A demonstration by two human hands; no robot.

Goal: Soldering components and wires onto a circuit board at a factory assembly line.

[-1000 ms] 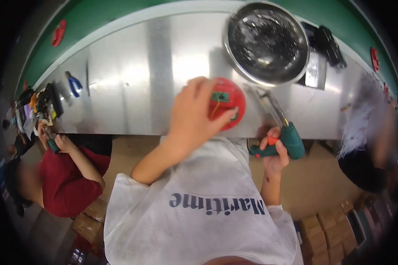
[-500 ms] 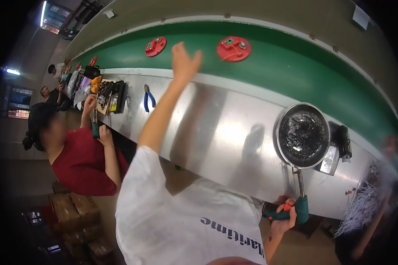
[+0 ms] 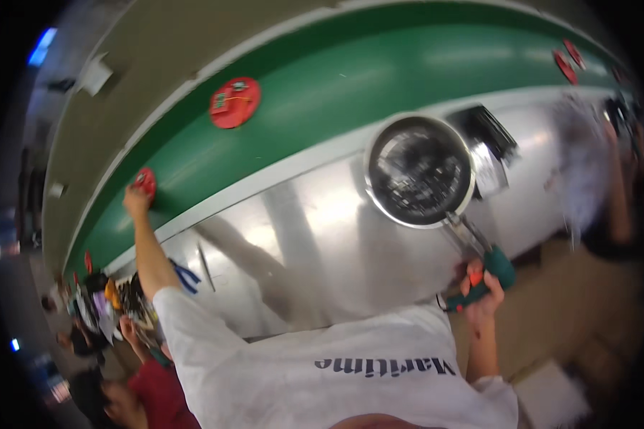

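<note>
Red disc [image 3: 146,181] in left hand [image 3: 135,201], blue pliers [image 3: 187,277] beside forearm [image 3: 150,257], steel bowl [image 3: 371,191]

Disc [image 3: 145,184] at the left fingers [image 3: 131,193] looked like smooth red plastic, tbh. The belt [image 3: 322,107] around them was smooth green with a soft sheen. Right fingers [image 3: 466,286] were on a mostly matt plastic tool handle [image 3: 504,265]; beyond, a shiny metal bowl [image 3: 370,168]. Between both sets of fingers, reflective metal bench [image 3: 322,232]. Nearer, matt cloth shirt [image 3: 265,379].

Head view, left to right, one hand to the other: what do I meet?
Left hand at a red disc, blue-handled pliers, second red disc, metal bowl, right hand holding a green-handled tool.
</note>
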